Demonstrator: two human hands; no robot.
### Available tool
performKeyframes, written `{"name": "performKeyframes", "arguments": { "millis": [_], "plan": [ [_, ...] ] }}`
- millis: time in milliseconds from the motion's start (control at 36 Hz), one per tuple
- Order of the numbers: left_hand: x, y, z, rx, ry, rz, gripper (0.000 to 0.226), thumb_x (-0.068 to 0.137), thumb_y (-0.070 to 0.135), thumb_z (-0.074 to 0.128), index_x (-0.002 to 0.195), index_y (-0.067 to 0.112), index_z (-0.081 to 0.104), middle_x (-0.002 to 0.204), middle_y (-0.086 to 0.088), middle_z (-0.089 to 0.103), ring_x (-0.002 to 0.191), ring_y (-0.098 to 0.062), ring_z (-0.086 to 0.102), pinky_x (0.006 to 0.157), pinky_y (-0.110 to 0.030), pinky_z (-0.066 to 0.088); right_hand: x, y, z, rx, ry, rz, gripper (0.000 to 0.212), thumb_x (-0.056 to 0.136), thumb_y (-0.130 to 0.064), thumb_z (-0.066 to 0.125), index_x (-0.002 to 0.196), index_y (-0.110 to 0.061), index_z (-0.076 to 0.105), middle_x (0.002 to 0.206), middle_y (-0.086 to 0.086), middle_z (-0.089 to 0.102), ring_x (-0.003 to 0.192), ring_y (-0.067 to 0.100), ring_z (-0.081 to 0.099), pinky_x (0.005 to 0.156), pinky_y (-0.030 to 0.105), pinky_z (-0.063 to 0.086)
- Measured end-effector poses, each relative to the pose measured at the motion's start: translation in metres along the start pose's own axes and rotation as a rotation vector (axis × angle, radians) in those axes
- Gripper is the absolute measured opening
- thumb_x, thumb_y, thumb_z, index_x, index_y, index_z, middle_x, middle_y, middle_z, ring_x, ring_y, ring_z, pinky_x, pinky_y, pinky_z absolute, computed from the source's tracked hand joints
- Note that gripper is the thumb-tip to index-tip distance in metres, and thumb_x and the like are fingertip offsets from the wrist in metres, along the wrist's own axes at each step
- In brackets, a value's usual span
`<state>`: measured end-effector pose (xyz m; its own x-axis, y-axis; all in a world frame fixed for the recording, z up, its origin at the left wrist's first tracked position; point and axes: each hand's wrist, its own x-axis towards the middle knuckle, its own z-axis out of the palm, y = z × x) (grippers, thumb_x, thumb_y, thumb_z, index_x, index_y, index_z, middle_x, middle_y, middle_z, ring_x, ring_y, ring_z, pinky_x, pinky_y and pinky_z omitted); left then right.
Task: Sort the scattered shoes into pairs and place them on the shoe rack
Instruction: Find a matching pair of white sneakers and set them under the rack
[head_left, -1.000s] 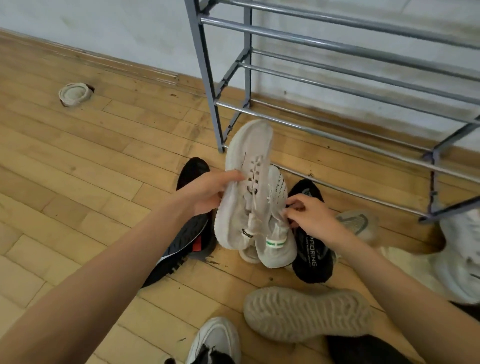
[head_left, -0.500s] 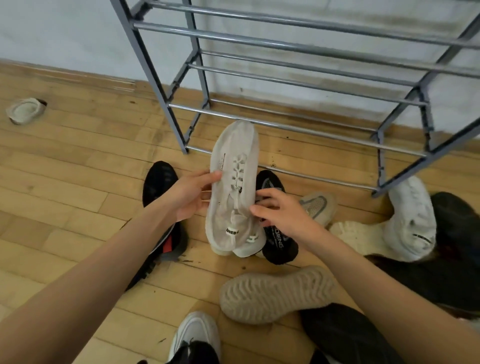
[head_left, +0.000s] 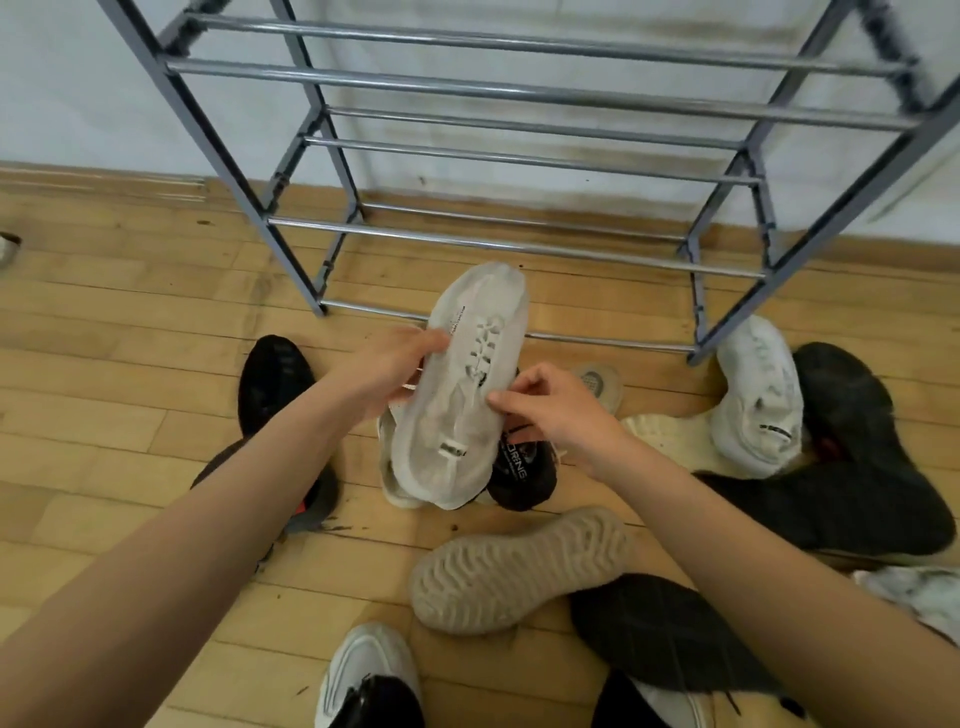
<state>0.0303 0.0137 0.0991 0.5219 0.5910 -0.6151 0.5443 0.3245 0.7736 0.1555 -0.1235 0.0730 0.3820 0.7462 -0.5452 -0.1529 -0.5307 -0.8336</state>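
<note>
Left hand (head_left: 384, 374) gripping white sneaker (head_left: 467, 384) at left edge, right hand (head_left: 556, 410) pinching right edge, toe near shoe rack (head_left: 514, 244) bottom rail, wood floor (head_left: 130, 338) stretching left.

Second white shoe (head_left: 388, 475) mostly hidden under held white shoe (head_left: 467, 400), black shoe (head_left: 272, 384) partly behind left forearm (head_left: 234, 509), white-and-black shoe (head_left: 363, 670) cut by bottom edge

The left hand (head_left: 387, 371) and right hand (head_left: 558, 410) grip opposite sides of a white sneaker (head_left: 457, 415), held toe-up before the grey shoe rack (head_left: 519, 247) (a black shoe (head_left: 275, 384) and an upturned sole (head_left: 519, 569) lie on the wooden floor (head_left: 130, 364) nearby).
</note>
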Motion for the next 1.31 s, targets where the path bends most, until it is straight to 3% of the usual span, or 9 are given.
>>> {"name": "performKeyframes", "arguments": {
  "millis": [167, 333, 667, 778, 917, 1056, 1111, 1194, 1306],
  "plan": [
    [0.007, 0.006, 0.034, -0.076, -0.136, -0.078, 0.034, 0.094, 0.028, 0.053, 0.117, 0.003, 0.058, 0.080, -0.002, 0.069, 0.064, -0.012, 0.067, 0.056, -0.026, 0.054, 0.000, 0.007, -0.035, -0.037, 0.134, 0.027, 0.025, 0.080, -0.008, 0.074, 0.085, -0.010, 0.049, 0.082, 0.009, 0.062, 0.067, 0.022, 0.064, 0.062, 0.035, 0.058],
    [0.018, -0.004, 0.076, 0.048, -0.343, -0.071, 0.043, 0.083, 0.021, 0.070, 0.124, 0.023, 0.055, 0.112, 0.001, 0.069, 0.105, -0.019, 0.064, 0.089, -0.038, 0.052, -0.020, 0.036, -0.068, -0.052, 0.244, 0.020, 0.016, 0.086, -0.001, 0.064, 0.094, -0.005, 0.051, 0.086, 0.008, 0.058, 0.069, 0.015, 0.060, 0.045, 0.016, 0.049],
    [0.035, -0.016, 0.161, -0.014, -0.388, -0.057, 0.047, 0.085, 0.002, 0.063, 0.129, 0.015, 0.052, 0.116, -0.005, 0.067, 0.100, -0.023, 0.066, 0.074, -0.033, 0.058, -0.051, 0.065, -0.155, -0.041, 0.292, 0.099, 0.016, 0.089, -0.004, 0.062, 0.105, -0.006, 0.062, 0.107, 0.016, 0.065, 0.094, 0.023, 0.065, 0.069, 0.027, 0.059],
    [0.044, -0.020, 0.179, 0.021, -0.372, -0.066, 0.049, 0.084, 0.002, 0.064, 0.130, 0.013, 0.052, 0.116, -0.007, 0.066, 0.102, -0.024, 0.065, 0.082, -0.036, 0.056, -0.052, 0.069, -0.174, -0.278, 0.343, 0.097, 0.011, 0.089, -0.025, 0.063, 0.098, -0.019, 0.064, 0.103, -0.004, 0.063, 0.103, 0.014, 0.058, 0.086, 0.029, 0.049],
    [0.054, -0.027, 0.193, 0.125, -0.302, -0.085, 0.046, 0.087, 0.004, 0.061, 0.131, 0.010, 0.050, 0.120, -0.007, 0.063, 0.106, -0.024, 0.061, 0.092, -0.039, 0.052, -0.033, 0.082, -0.209, -0.617, 0.729, 0.074, 0.060, 0.084, -0.044, 0.064, 0.133, -0.016, 0.046, 0.139, 0.012, 0.040, 0.133, 0.030, 0.031, 0.106, 0.037, 0.029],
    [0.050, -0.036, 0.203, 0.269, -0.282, -0.043, 0.061, 0.078, -0.001, 0.067, 0.131, 0.014, 0.041, 0.130, -0.007, 0.055, 0.108, -0.022, 0.053, 0.085, -0.032, 0.046, -0.006, 0.084, -0.221, -0.461, 0.614, 0.412, 0.101, 0.076, -0.058, 0.065, 0.150, -0.016, 0.012, 0.152, 0.018, 0.017, 0.139, 0.039, 0.022, 0.109, 0.048, 0.029],
    [0.049, -0.039, 0.203, 0.329, -0.304, -0.052, 0.090, 0.075, 0.002, 0.070, 0.148, 0.017, 0.019, 0.138, -0.006, 0.046, 0.118, -0.026, 0.049, 0.087, -0.034, 0.046, 0.001, 0.085, -0.220, -0.414, 0.552, 0.428, 0.107, 0.076, -0.058, 0.066, 0.152, -0.015, 0.005, 0.155, 0.018, 0.015, 0.141, 0.038, 0.022, 0.110, 0.047, 0.029],
    [0.046, -0.044, 0.199, 0.356, -0.351, -0.138, 0.117, 0.074, 0.000, 0.070, 0.149, 0.036, -0.012, 0.149, -0.002, 0.029, 0.126, -0.030, 0.043, 0.089, -0.042, 0.050, 0.009, 0.083, -0.222, -0.367, 0.510, 0.426, 0.111, 0.074, -0.056, 0.070, 0.152, -0.015, 0.004, 0.154, 0.016, 0.023, 0.138, 0.035, 0.031, 0.109, 0.045, 0.036],
    [0.041, -0.048, 0.193, 0.387, -0.403, -0.208, 0.127, 0.070, -0.001, 0.071, 0.141, 0.049, -0.021, 0.153, 0.000, 0.023, 0.122, -0.034, 0.046, 0.079, -0.049, 0.057, 0.013, 0.079, -0.222, -0.387, 0.473, 0.451, 0.115, 0.068, -0.059, 0.073, 0.152, -0.019, 0.005, 0.154, 0.017, 0.018, 0.137, 0.036, 0.032, 0.107, 0.047, 0.039]
  ]
}}
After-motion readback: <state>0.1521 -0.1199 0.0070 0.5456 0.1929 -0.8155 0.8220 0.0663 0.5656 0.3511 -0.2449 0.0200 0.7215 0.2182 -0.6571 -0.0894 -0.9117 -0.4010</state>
